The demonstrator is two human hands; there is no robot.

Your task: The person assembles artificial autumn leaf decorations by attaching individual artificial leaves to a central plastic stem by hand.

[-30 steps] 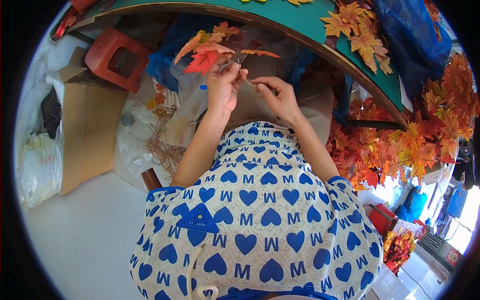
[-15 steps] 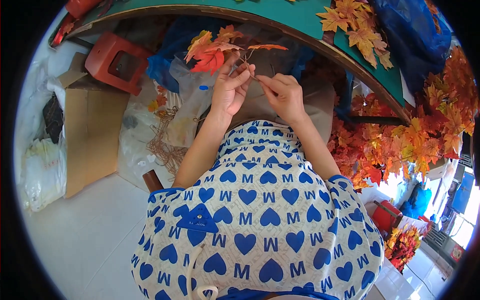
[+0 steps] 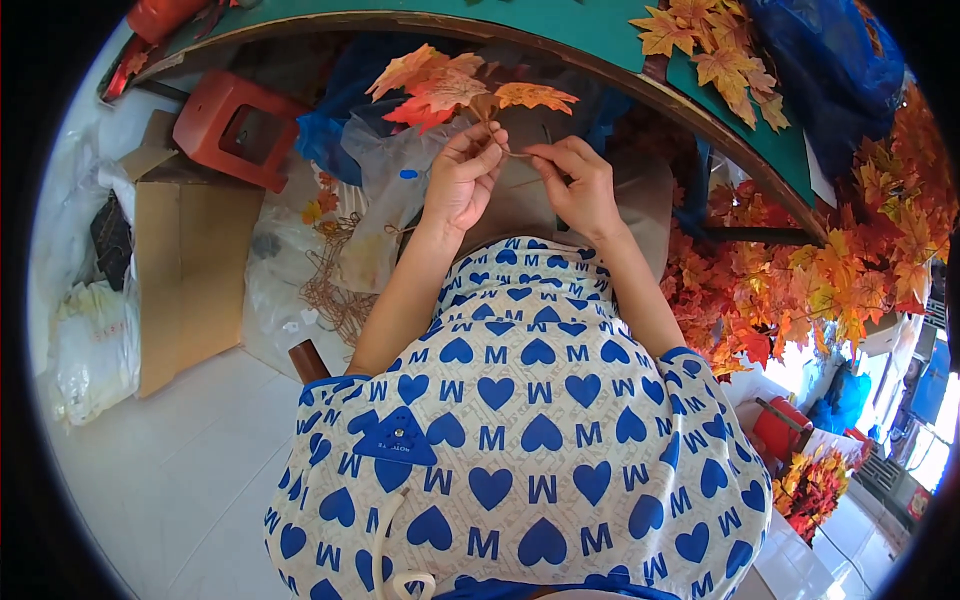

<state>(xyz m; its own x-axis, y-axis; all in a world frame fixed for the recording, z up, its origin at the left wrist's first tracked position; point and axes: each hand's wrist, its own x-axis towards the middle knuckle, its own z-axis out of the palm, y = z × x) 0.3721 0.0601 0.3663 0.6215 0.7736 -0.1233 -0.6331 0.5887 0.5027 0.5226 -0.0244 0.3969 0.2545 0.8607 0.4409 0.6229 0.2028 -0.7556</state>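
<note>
In front of me, above my lap, my left hand [image 3: 466,182] is closed in a pinch around the stems of an artificial maple leaf sprig [image 3: 447,90]. Its red, pink and orange leaves fan out above my fingers, with one orange-yellow leaf [image 3: 536,96] pointing right. Just right of it, my right hand [image 3: 580,190] pinches a thin brown strand [image 3: 518,154] that runs across to the left fingertips. Whether the strand is wire, tape or a stem I cannot make out. The fingers partly cover the joint of the stems.
A green-topped table [image 3: 590,32] curves across the far side, with loose maple leaves [image 3: 722,62] and a blue plastic bag [image 3: 825,60] on it. Piled leaf sprigs [image 3: 800,270] stand at right. Left are a red stool [image 3: 222,140], a cardboard box [image 3: 195,285] and tangled brown strands [image 3: 335,285].
The sprig has turned in my left fingers, so its leaves face differently and the right-hand leaf shows broader. My right hand has shifted slightly to the right and down.
</note>
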